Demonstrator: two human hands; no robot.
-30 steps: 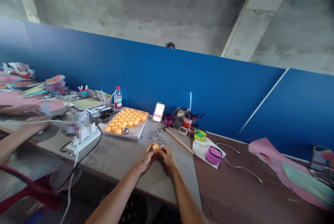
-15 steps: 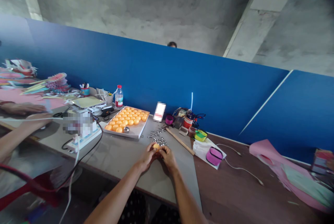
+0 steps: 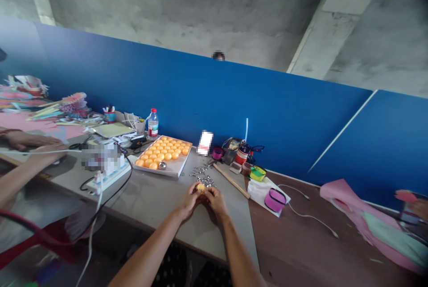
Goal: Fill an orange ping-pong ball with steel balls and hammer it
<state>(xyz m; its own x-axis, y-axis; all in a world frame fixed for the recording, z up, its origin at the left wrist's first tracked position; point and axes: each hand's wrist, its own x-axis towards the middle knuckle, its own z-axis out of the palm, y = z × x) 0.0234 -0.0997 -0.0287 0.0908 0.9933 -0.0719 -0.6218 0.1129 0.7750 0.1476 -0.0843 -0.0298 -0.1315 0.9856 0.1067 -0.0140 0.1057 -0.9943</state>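
My left hand (image 3: pixel 189 201) and my right hand (image 3: pixel 216 200) meet over the grey table (image 3: pixel 157 200), fingers pinched together around one small orange ball (image 3: pixel 200 187). Just beyond them lies a scatter of small silver metal pieces (image 3: pixel 201 174). Further back to the left stands a white tray (image 3: pixel 174 170) filled with several orange balls (image 3: pixel 163 152), with one silver piece at its near edge.
A wooden stick (image 3: pixel 230 180), tape rolls and small pots (image 3: pixel 241 155), a pink pouch (image 3: pixel 274 199) on white paper and a white cable (image 3: pixel 310 217) lie to the right. A water bottle (image 3: pixel 153 124), a power strip (image 3: pixel 105 176) and another person's arms (image 3: pixel 23 162) are left. A blue partition (image 3: pixel 214 100) backs the table.
Both hands stay pinched on the orange ball with hardly any movement. The other person's arms at left shifted slightly.
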